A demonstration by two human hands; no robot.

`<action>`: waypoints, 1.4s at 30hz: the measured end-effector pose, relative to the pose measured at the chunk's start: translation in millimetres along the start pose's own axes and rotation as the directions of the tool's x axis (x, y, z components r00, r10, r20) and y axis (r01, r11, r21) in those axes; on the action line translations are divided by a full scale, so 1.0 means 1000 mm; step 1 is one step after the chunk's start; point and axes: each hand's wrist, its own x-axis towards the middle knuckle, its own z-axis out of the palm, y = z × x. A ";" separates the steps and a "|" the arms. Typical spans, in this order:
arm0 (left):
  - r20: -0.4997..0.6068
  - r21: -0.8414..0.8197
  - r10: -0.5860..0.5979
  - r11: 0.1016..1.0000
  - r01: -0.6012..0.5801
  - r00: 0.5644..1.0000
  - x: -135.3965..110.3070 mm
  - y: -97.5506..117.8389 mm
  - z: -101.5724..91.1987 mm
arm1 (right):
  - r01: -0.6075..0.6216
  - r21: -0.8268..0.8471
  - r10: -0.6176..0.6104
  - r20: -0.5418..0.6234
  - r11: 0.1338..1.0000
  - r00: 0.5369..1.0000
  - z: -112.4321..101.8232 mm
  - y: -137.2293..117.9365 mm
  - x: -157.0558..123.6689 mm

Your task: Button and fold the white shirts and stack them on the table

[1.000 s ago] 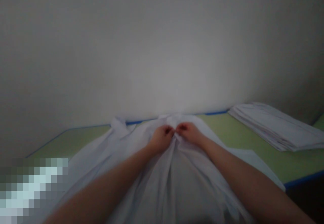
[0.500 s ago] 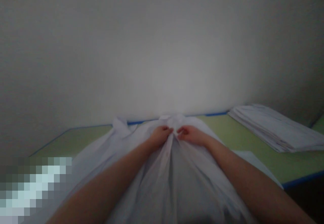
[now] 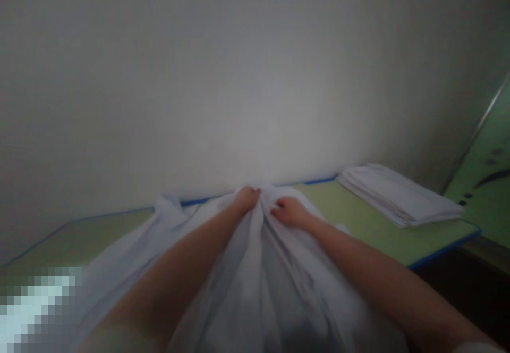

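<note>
A large white cloth (image 3: 255, 284) lies spread and bunched over a green table (image 3: 378, 225) with a blue edge. My left hand (image 3: 246, 198) reaches far across it, fingers curled into the gathered fabric near the table's back edge by the wall. My right hand (image 3: 290, 212) rests just right of it and a little nearer to me, fingers closed on a fold of the same cloth. Both forearms stretch over the cloth toward the wall.
A stack of folded white cloths (image 3: 398, 196) sits at the table's back right corner. A plain pale wall (image 3: 239, 76) rises directly behind the table. A second green surface (image 3: 486, 172) shows at the far right, past a dark gap.
My left hand has pushed farther toward the wall, ahead of the right. The view has shifted, so the folded stack sits more to the left and a second green surface appears.
</note>
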 end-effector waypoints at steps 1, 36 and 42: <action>-0.019 0.008 0.002 1.000 -0.001 1.000 -0.003 -0.001 -0.003 | -0.005 0.019 0.005 -0.002 1.000 1.000 0.006 -0.004 0.001; 0.231 -0.602 0.044 0.791 0.107 0.972 -0.117 -0.026 0.000 | 0.175 0.196 -0.142 -0.173 0.965 0.975 0.024 -0.031 -0.028; 0.290 -0.701 0.105 0.700 0.136 0.951 -0.122 -0.025 0.001 | 0.217 0.108 -0.203 -0.120 0.970 0.972 0.023 -0.034 -0.032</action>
